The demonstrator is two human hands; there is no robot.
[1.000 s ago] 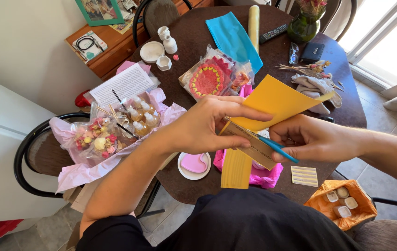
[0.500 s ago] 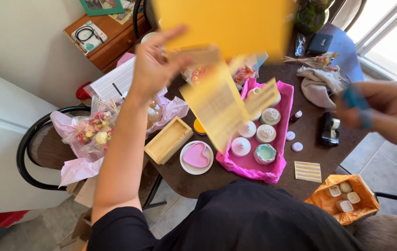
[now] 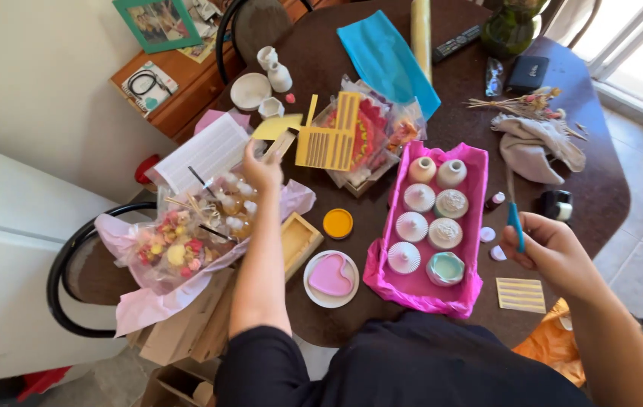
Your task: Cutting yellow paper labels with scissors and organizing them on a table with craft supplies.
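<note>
Left hand [image 3: 262, 169] stretched over the table, fingers pinching 1 yellow paper piece [image 3: 277, 126] beside 1 slit yellow card [image 3: 329, 141], right hand [image 3: 549, 252] fisted around 1 blue-handled scissors [image 3: 515, 220], 7 small ceramic pots in 1 pink-lined tray [image 3: 469, 226]

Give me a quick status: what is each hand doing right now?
Left hand on a yellow paper scrap, out over the table. Right hand gripping blue-handled scissors, blades up. Pink tray of small pots between them; nothing blocking.
</note>
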